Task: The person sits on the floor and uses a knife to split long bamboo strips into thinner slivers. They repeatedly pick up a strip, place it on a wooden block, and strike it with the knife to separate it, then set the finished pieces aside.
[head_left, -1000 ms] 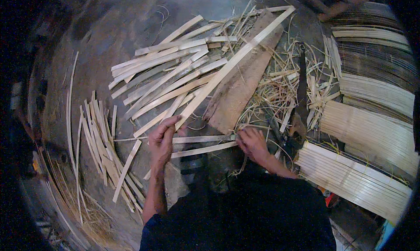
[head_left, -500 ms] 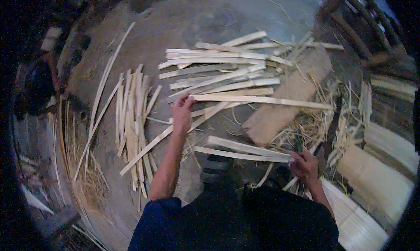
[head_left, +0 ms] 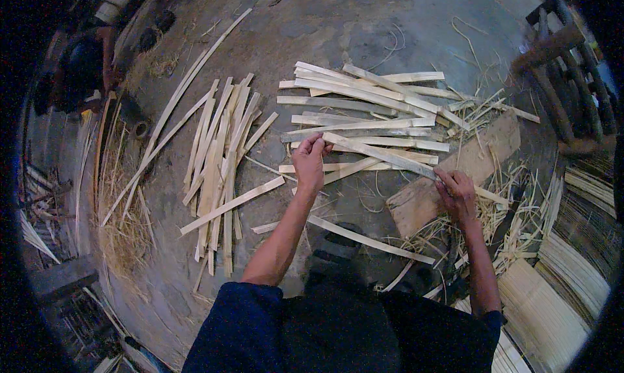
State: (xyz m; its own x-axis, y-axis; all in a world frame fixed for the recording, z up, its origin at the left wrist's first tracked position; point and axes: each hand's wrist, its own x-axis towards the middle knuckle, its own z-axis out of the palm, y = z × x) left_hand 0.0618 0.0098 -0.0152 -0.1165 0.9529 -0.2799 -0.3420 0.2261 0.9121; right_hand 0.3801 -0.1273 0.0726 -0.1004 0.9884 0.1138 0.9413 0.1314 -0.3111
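Left hand (head_left: 309, 160): at centre, fingers pinched together on the near end of a long pale flat bamboo strip (head_left: 380, 155).
Right hand (head_left: 457, 192): at 3 o'clock of the left hand, fingers closed over the same strip farther along it.
Held strip: runs from the left hand toward 4 o'clock, slanting above the other slats.
Loose pile of pale bamboo slats (head_left: 364, 113): at 12 o'clock of the hands, lying mostly crosswise on the grey dirt floor (head_left: 364, 28).
Second bundle of bamboo slats (head_left: 218, 158): at 9 o'clock, lying lengthwise.
Brown wooden plank (head_left: 455, 171): under the right hand.
Stacked thin bamboo slivers (head_left: 546, 295): at 4 o'clock.
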